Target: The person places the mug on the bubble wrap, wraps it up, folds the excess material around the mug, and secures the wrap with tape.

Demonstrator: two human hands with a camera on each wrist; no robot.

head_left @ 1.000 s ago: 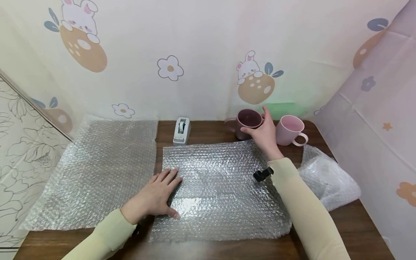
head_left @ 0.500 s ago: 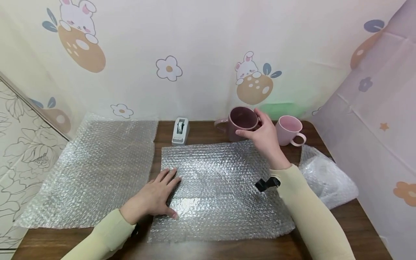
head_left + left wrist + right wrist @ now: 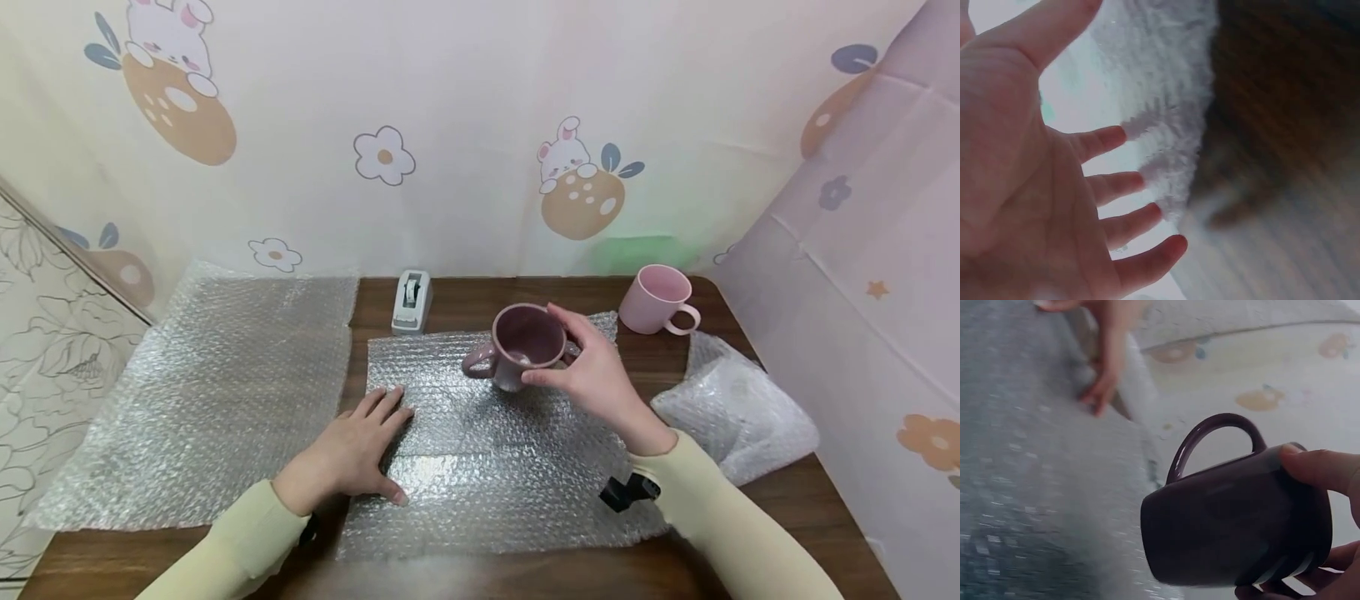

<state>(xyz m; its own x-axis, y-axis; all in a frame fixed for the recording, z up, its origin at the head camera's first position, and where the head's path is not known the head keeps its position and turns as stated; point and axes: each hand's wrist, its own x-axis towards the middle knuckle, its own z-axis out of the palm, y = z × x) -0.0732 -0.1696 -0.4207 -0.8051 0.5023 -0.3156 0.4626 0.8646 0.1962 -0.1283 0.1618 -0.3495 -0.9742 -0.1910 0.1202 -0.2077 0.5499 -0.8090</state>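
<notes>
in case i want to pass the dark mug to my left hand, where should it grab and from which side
Probably by the handle, coming from the left: on the dark mug it juts out free on that side, where your left hand is, while your right hand grips the opposite side.

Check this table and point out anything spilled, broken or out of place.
Nothing looks spilled or broken. Only the bubble wrap bundle at the right stands out: it is crumpled, unlike the flat sheet under the left hand. The mauve mug in the right hand and the pink mug show no visible damage.
</notes>
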